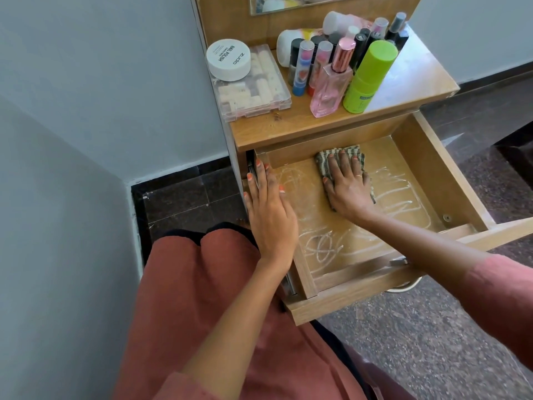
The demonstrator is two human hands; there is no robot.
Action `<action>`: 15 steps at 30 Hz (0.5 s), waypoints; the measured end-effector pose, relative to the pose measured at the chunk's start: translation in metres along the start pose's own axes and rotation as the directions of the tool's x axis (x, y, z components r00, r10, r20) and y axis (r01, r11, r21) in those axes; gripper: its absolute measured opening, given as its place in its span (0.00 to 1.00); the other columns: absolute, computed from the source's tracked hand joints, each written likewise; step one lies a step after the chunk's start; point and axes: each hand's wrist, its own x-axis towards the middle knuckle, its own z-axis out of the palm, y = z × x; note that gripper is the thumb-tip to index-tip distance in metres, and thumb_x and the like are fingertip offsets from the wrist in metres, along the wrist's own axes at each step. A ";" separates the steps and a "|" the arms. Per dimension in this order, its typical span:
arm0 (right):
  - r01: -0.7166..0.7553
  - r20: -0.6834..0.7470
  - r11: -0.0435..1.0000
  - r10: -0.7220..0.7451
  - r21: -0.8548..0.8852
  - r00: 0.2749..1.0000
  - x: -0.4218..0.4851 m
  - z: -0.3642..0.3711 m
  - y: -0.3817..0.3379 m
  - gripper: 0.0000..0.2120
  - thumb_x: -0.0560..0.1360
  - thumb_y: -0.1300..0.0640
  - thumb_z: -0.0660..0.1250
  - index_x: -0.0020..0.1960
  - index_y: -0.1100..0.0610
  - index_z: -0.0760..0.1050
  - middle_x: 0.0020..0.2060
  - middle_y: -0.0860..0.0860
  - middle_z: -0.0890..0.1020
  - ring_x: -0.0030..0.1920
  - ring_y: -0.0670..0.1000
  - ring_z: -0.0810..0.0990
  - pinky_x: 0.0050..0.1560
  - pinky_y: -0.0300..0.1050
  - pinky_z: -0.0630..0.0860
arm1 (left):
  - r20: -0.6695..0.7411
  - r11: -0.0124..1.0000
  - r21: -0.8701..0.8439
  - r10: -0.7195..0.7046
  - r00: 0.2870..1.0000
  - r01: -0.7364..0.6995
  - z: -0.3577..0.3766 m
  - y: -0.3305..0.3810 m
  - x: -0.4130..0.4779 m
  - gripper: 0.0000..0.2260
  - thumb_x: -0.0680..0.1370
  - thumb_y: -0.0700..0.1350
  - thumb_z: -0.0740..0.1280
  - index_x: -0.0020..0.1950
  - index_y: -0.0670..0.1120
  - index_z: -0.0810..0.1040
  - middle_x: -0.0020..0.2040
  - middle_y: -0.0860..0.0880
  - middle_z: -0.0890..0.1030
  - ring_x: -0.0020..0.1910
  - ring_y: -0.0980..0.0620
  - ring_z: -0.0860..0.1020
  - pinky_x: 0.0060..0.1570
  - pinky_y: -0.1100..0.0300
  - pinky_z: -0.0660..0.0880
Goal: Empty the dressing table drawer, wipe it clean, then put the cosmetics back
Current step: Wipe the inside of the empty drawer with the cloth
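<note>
The wooden drawer (427,171) stands pulled out, and only a cloth lies in it. Its floor shows white smeared streaks (395,194). My right hand (347,187) presses flat, fingers straight, on a striped grey cloth (324,157) near the drawer's back wall. My left hand (266,209) rests with straight fingers on the drawer's left side wall. The cosmetics stand on the table top (409,82): a green bottle (367,77), a pink perfume bottle (331,88), several lip balms and dark tubes, a white nail polish tub (229,59) on a clear plastic case (256,90).
A grey wall stands close on the left, with dark floor tiles (187,194) below it. My knees in a rust-coloured garment (207,284) are right before the drawer. A metal handle (403,285) hangs on the drawer front. A mirror edge (288,8) is above the table.
</note>
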 end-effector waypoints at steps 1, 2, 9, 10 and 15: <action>-0.004 -0.010 1.000 0.004 0.001 1.000 0.000 0.001 -0.003 0.25 0.81 0.51 0.49 0.75 0.53 0.48 0.76 0.52 0.48 0.75 0.56 0.44 0.72 0.61 0.49 | -0.004 1.000 -0.009 -0.004 1.000 0.004 0.000 0.000 0.000 0.21 0.82 0.42 0.49 0.75 0.46 0.53 0.77 0.51 0.50 0.76 0.52 0.45 0.74 0.54 0.43; -0.003 -0.017 1.000 0.003 0.003 1.000 0.000 0.002 -0.006 0.24 0.81 0.51 0.49 0.75 0.53 0.48 0.76 0.52 0.49 0.75 0.56 0.44 0.72 0.61 0.49 | -0.008 1.000 -0.014 -0.005 1.000 0.005 0.001 0.000 0.000 0.21 0.82 0.42 0.49 0.75 0.46 0.53 0.77 0.51 0.50 0.76 0.52 0.45 0.74 0.54 0.43; 0.168 -0.013 0.986 -0.169 -0.020 0.986 -0.009 0.014 -0.037 0.23 0.81 0.52 0.51 0.74 0.52 0.54 0.75 0.55 0.51 0.75 0.58 0.46 0.70 0.60 0.52 | -0.017 1.000 -0.029 -0.012 1.000 0.011 0.002 -0.001 0.000 0.21 0.82 0.42 0.49 0.75 0.46 0.52 0.77 0.52 0.51 0.76 0.52 0.46 0.74 0.54 0.43; 0.193 -0.015 0.981 -0.193 -0.019 0.981 -0.009 0.015 -0.041 0.22 0.81 0.53 0.51 0.74 0.52 0.55 0.75 0.56 0.51 0.75 0.59 0.47 0.70 0.59 0.52 | -0.018 0.999 -0.030 -0.012 1.000 0.011 0.003 -0.001 0.000 0.21 0.82 0.42 0.48 0.75 0.47 0.52 0.77 0.52 0.51 0.76 0.52 0.46 0.74 0.54 0.44; 0.291 -0.017 0.956 -0.292 -0.022 0.956 -0.009 0.022 -0.054 0.23 0.80 0.52 0.54 0.73 0.53 0.57 0.73 0.59 0.55 0.73 0.60 0.50 0.69 0.58 0.54 | -0.018 0.999 -0.049 -0.015 1.000 0.014 0.003 0.000 0.000 0.21 0.82 0.42 0.48 0.75 0.47 0.52 0.77 0.52 0.51 0.76 0.52 0.47 0.75 0.53 0.45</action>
